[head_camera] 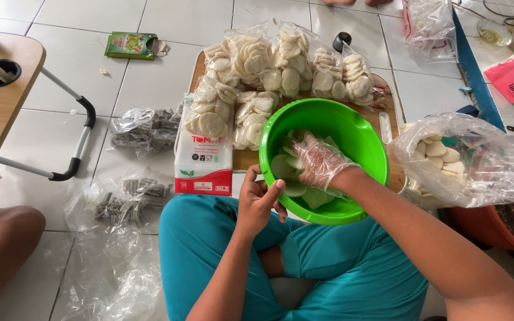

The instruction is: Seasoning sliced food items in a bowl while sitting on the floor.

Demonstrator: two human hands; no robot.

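Observation:
A bright green bowl point(352, 128) rests on my lap, tilted toward me, with several pale round crackers point(285, 168) inside. My left hand point(259, 199) grips the bowl's near rim, thumb over the edge. My right hand point(318, 160), in a thin clear plastic glove, reaches down into the bowl and lies on the crackers; whether it holds one is hidden. I sit cross-legged in teal trousers point(328, 267) on a white tiled floor.
Several sealed bags of crackers point(269, 65) lie on a wooden board point(246, 159) beyond the bowl. An open plastic bag of crackers point(465, 157) sits right. A white-and-red flour pack point(204, 160), bags of dark pieces point(144, 128), a folding table point(1, 95) and another person's knee point(1, 244) are left.

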